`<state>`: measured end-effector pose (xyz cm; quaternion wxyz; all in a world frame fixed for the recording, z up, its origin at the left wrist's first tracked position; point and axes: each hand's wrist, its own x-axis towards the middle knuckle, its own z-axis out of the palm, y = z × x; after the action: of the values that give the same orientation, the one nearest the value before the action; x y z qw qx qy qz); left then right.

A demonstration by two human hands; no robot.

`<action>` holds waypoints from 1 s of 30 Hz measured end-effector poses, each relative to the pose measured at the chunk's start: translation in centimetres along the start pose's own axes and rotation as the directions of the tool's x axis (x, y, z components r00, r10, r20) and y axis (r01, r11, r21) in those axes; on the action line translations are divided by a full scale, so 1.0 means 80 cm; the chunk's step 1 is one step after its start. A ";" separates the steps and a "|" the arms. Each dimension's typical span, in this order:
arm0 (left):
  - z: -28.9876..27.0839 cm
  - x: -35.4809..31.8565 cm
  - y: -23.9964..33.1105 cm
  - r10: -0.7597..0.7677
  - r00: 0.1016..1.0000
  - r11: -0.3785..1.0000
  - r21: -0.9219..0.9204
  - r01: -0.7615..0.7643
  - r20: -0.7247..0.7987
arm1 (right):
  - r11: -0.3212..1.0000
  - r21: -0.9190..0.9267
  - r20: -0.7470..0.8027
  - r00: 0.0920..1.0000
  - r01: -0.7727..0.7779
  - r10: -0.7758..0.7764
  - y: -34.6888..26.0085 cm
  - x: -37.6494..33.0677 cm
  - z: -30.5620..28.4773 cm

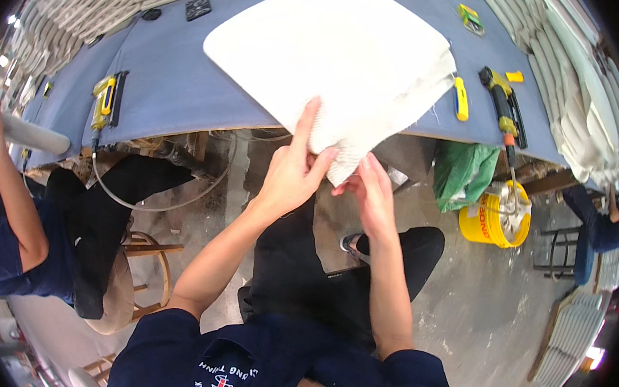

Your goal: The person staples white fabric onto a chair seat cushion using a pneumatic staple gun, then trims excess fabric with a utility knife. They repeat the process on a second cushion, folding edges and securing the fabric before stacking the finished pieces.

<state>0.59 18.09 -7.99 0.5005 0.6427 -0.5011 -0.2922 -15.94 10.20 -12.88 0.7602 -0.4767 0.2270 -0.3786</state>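
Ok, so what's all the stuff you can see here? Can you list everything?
cushion cover: one, white, on the table, one corner hanging over the near edge
table: one, blue-grey top, across the upper part
yellow-and-black power tool: one, right side of the table
yellow-and-black tool: one, left side of the table
small yellow-handled tool: one, beside the cover
bucket: one, yellow, on the floor at right
green cloth: one, hanging under the table
stacked pads: many, pale, upper right
co-worker: one, dark blue clothes, far left
left hand: on the cover's hanging corner
right hand: at the same corner
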 end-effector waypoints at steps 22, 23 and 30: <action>0.025 0.015 -0.056 0.254 0.962 0.929 -0.249 -0.273 -0.103 | 0.930 0.369 -0.097 0.995 0.000 0.038 0.105 0.011 0.018; 0.025 0.015 -0.055 0.256 0.961 0.926 -0.259 -0.274 -0.102 | 0.907 0.421 -0.105 0.994 0.013 0.035 0.113 0.011 0.020; 0.047 0.018 -0.048 0.100 0.950 0.940 -0.286 -0.188 -0.295 | 0.852 0.523 -0.031 0.999 -0.012 0.033 0.127 0.014 0.021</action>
<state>-0.90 15.43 -12.60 0.6804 0.5518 -0.4201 -0.2370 -10.45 12.83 -21.22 0.8610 -0.2422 0.1358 -0.4261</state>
